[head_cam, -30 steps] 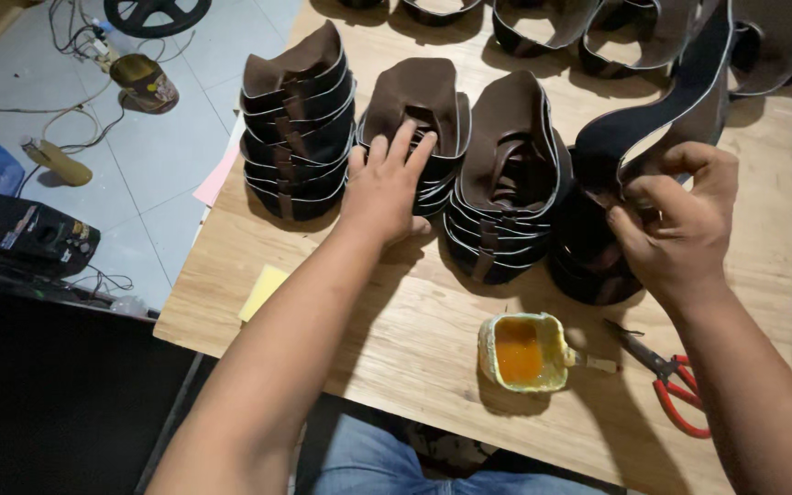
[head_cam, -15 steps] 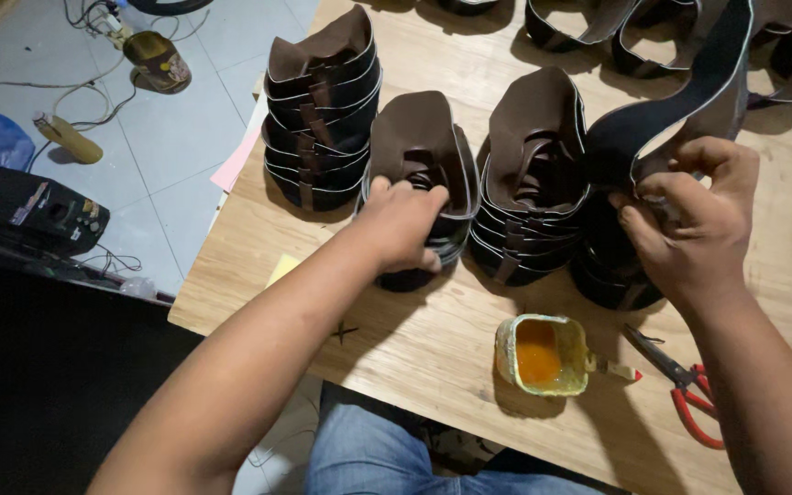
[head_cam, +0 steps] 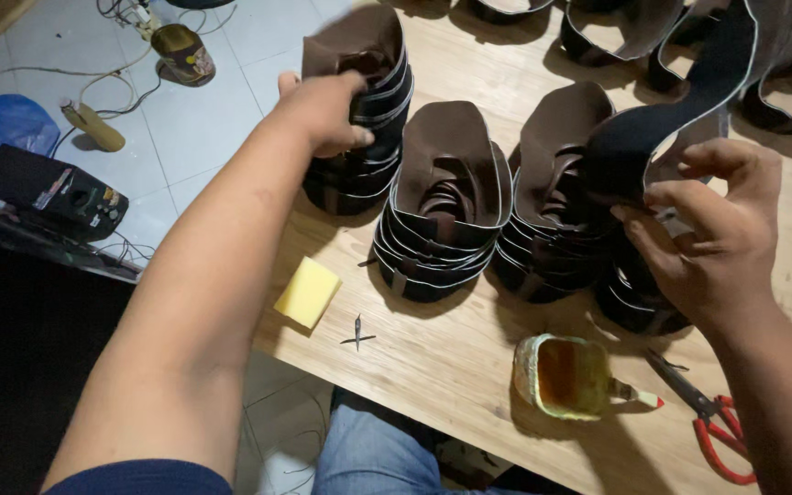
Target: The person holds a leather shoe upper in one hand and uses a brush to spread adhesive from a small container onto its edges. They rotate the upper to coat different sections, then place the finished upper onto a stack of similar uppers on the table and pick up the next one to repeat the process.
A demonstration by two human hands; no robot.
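Left hand: left hand (head_cam: 323,115) reaches out across the table (head_cam: 451,367) and closes over the top of the far-left stack of brown leather pieces (head_cam: 359,137), fingers curled over its near rim.
Right hand: right hand (head_cam: 703,229) pinches the lower end of a long dark leather strip (head_cam: 680,110), thumb and fingers clenched on it.
Strip's lie: it runs up and away from the right hand toward the far right corner, long axis slanting.
Key relation: the far-left stack sits directly under the left hand, well apart from the right; the left is plainly the nearer.
Between the hands: middle stack (head_cam: 442,211) and a third stack (head_cam: 556,211), both untouched.
Near edge: yellow sponge (head_cam: 307,291), glue pot (head_cam: 566,376) (amber inside), red-handled scissors (head_cam: 712,426).
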